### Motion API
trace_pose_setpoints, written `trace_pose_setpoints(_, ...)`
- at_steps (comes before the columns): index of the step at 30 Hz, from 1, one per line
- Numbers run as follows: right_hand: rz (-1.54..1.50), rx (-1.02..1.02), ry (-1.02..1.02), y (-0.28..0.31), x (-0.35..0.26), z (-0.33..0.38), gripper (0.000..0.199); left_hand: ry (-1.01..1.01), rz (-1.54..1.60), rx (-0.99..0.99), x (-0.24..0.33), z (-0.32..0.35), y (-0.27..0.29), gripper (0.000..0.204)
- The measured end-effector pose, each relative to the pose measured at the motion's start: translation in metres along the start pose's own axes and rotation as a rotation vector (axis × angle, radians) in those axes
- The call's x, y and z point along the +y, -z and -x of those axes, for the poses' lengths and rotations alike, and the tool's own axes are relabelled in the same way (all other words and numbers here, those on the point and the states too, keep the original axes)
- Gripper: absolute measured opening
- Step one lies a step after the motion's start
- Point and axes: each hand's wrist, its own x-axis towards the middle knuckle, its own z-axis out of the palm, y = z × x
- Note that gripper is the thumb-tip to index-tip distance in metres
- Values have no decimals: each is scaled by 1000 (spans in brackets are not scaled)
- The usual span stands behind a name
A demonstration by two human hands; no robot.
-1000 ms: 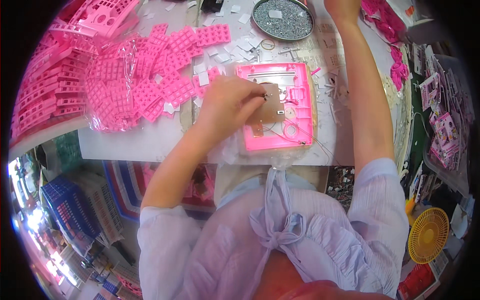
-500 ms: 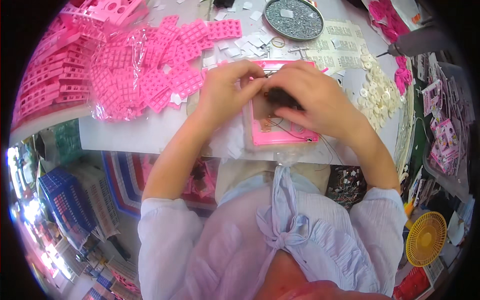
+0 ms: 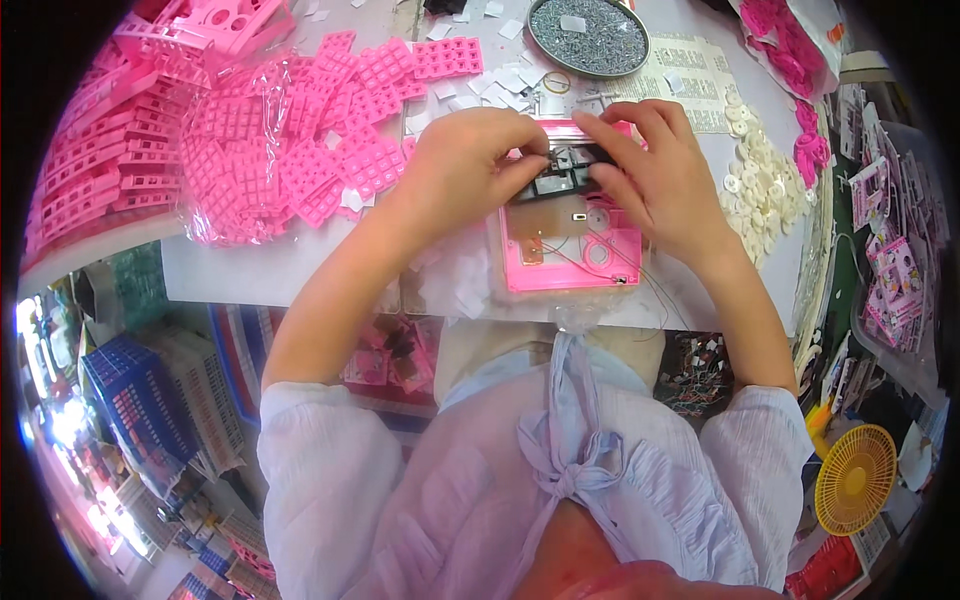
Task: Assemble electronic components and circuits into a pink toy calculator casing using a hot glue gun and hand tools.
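A pink plastic casing (image 3: 516,275) lies on the table in front of me, with thin wires (image 3: 655,285), a small copper-coloured plate (image 3: 531,250) and a ring-shaped moulding in its near part. Over the casing's far part is a black plastic frame-like piece (image 3: 562,182) with rectangular sections. My left hand (image 3: 468,168) pinches the left side of this piece between thumb and fingers. At its right end, my right hand (image 3: 668,190) grips it with the thumb on the near side and fingers on the far side. The fingertips partly cover the piece.
Pink button-grid pieces (image 3: 375,160), some in clear plastic, and stacked pink casings (image 3: 95,150) fill the left. A round tray of small metal screws (image 3: 590,40) stands at the back. White round pieces (image 3: 755,190) lie right, beside a printed sheet (image 3: 685,75); white paper squares (image 3: 510,80) are scattered.
The black piece has turned from a dark, hand-covered position to show its sectioned face. My right hand has shifted right and opened out somewhat. The screwdriver-like tool at upper right is gone from view.
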Motion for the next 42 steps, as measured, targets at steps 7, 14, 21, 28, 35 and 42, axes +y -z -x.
trace_pose_setpoints(7,-172,-199,81,-1,17,4,43,-40,-16,-8,-3,0,4,14)
trace_pose_setpoints(14,-233,-156,88,-4,0,5,44,-291,-212,-136,-4,-6,11,15)
trace_pose_setpoints(21,-245,-175,86,-10,-5,8,44,-365,-338,-163,3,-6,6,15)
trace_pose_setpoints(28,-89,-179,130,-7,-13,8,36,-326,-352,-200,15,4,11,16)
trace_pose_setpoints(35,130,-190,129,-1,-35,7,27,132,-20,-124,17,21,1,11)
trace_pose_setpoints(42,253,-249,117,4,-54,0,28,453,269,-278,7,-8,5,13)
